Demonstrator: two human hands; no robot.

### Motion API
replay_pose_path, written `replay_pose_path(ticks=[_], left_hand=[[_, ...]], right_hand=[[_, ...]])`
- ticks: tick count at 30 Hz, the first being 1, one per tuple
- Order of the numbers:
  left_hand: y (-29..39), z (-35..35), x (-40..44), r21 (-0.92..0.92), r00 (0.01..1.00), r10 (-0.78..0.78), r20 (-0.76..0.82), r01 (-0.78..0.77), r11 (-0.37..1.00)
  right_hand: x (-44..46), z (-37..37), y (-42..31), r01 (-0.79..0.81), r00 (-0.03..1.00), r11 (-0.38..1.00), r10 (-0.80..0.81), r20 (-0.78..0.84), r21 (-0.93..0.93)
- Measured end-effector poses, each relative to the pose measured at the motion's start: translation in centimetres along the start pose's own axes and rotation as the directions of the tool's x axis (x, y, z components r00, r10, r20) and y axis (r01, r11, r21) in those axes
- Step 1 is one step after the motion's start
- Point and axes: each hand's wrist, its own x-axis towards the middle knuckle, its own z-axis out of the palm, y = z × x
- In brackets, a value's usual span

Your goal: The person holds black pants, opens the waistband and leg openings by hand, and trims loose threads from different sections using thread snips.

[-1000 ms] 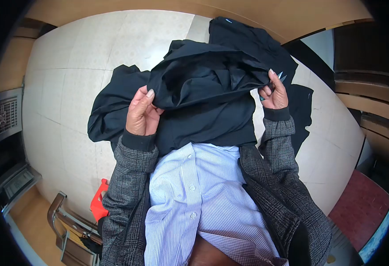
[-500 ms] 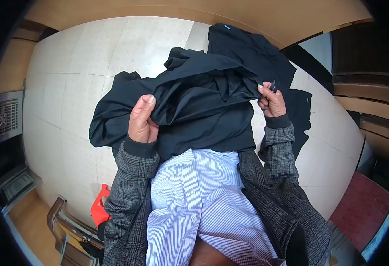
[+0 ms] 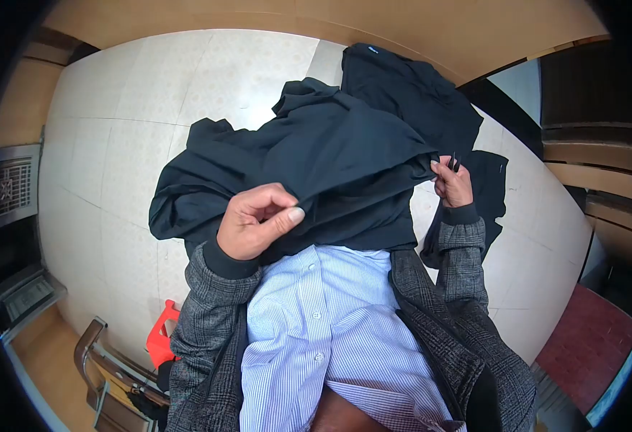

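A black garment (image 3: pixel 330 151) lies bunched over my lap, its lower edge drawn up between my hands. My left hand (image 3: pixel 254 219) pinches a corner of that edge between thumb and fingers. Over on the right, my right hand (image 3: pixel 451 181) grips the other end of the edge. A small dark pointed tool (image 3: pixel 454 164) pokes out of the right fingers; most of it is hidden, so its kind is unclear. Behind the held garment, another black cloth piece (image 3: pixel 409 90) with a small white mark is spread out.
Pale floor tiles (image 3: pixel 114 158) surround the cloth. A tan wooden panel (image 3: pixel 294 29) runs along the far side. At lower left are a red plastic object (image 3: pixel 161 338) and a metal-framed chair (image 3: pixel 92 360). A dark red surface (image 3: pixel 589 338) lies at lower right.
My left hand has moved right and towards me, turning over with the cloth edge. The opening that gaped between the hands has closed. My right hand has dropped slightly.
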Motion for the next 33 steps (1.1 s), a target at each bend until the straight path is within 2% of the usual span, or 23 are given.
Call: replay_pose_path(ticks=[3,4,8,9,13,16,19,21,24,25,28,29,30,31,33], left_hand=[[0.7,0.0,-0.1,0.152,0.980,-0.030,0.199,0.000,0.988],[0.7,0.0,-0.1,0.152,0.980,-0.029,0.198,-0.001,0.988],[0.8,0.1,-0.4,0.417,0.925,-0.156,0.345,-0.002,0.909],[0.8,0.1,-0.4,0.420,0.926,-0.156,0.344,-0.003,0.907],[0.5,-0.2,-0.2,0.511,0.873,-0.211,0.440,-0.050,0.858],[1.4,0.2,0.5,0.550,0.828,-0.255,0.500,-0.076,0.832],[1.8,0.5,1.5,0.584,0.775,-0.300,0.556,-0.108,0.805],[1.0,0.1,2.2,0.545,0.737,-0.347,0.580,-0.035,0.837],[0.7,-0.5,3.2,0.511,0.699,-0.389,0.600,0.040,0.859],[0.9,-0.7,3.6,0.460,0.698,-0.420,0.580,0.144,0.876],[1.2,-1.4,4.8,0.262,0.677,-0.508,0.533,0.439,0.860],[1.3,-1.7,5.2,0.216,0.734,-0.488,0.471,0.441,0.871],[1.3,-2.0,5.6,0.169,0.784,-0.470,0.404,0.441,0.881],[1.1,-2.6,6.1,0.167,0.784,-0.474,0.400,0.446,0.879],[0.0,-4.2,7.4,-0.106,0.908,-0.361,0.213,0.388,0.915]], right_hand=[[-0.4,-0.6,-0.3,-0.036,0.999,0.986,0.034,-0.014,-0.163],[-0.5,-0.9,-0.1,-0.035,0.999,0.986,0.034,-0.013,-0.163],[-0.1,-2.0,1.6,0.081,0.997,0.940,-0.076,0.028,-0.333],[0.0,-2.1,1.4,0.083,0.997,0.940,-0.077,0.030,-0.330],[0.0,-1.8,-1.2,0.247,0.968,0.802,-0.226,0.107,-0.544],[-1.1,2.6,-4.9,0.289,0.957,0.838,-0.265,0.118,-0.463],[-0.8,8.1,-6.5,0.433,0.894,0.827,-0.344,0.286,-0.358],[1.2,11.7,-6.5,0.506,0.837,0.805,-0.370,0.404,-0.310],[5.1,16.8,-4.9,0.772,0.634,0.522,-0.610,0.475,-0.361],[6.1,18.1,-4.5,0.824,0.564,0.410,-0.651,0.507,-0.390],[7.8,20.0,-3.1,0.789,0.613,0.415,-0.569,0.548,-0.452],[7.9,20.2,-3.0,0.790,0.612,0.416,-0.568,0.550,-0.450],[7.8,20.3,-2.8,0.757,0.654,0.479,-0.551,0.519,-0.445],[7.7,20.4,-2.5,0.719,0.694,0.540,-0.529,0.488,-0.437],[7.4,20.4,-2.1,0.631,0.772,0.652,-0.471,0.426,-0.420]])
